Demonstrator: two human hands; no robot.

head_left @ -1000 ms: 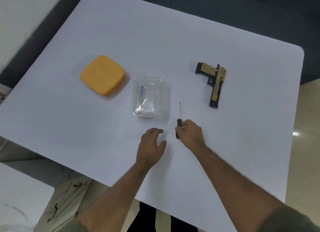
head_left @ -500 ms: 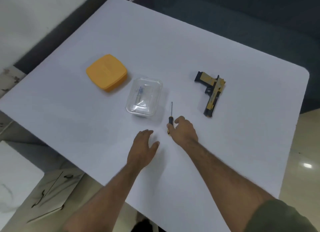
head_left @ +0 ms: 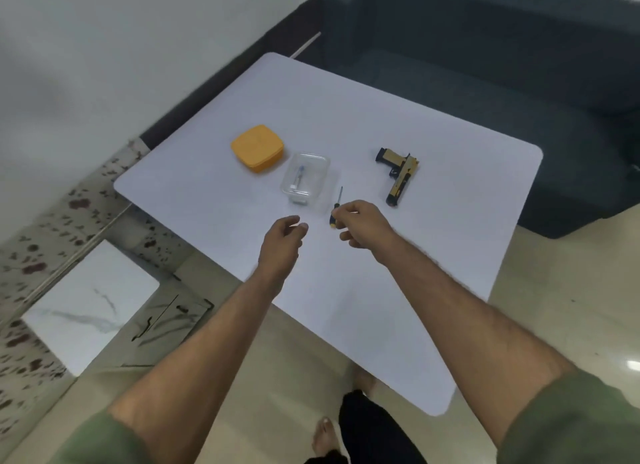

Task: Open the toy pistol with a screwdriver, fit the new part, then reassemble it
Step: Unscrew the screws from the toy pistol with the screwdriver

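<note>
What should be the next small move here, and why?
Probably the left hand, empty above the table, should reach to the toy pistol and bring it closer. The right hand already pinches the screwdriver, while the pistol lies untouched farther away, still closed.

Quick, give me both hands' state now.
Left hand: open, fingers loosely curled, holding nothing.
Right hand: pinching the screwdriver handle.

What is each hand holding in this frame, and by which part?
The right hand pinches the screwdriver by its black handle, shaft pointing away. The left hand holds nothing, its fingers loosely curled.
</note>
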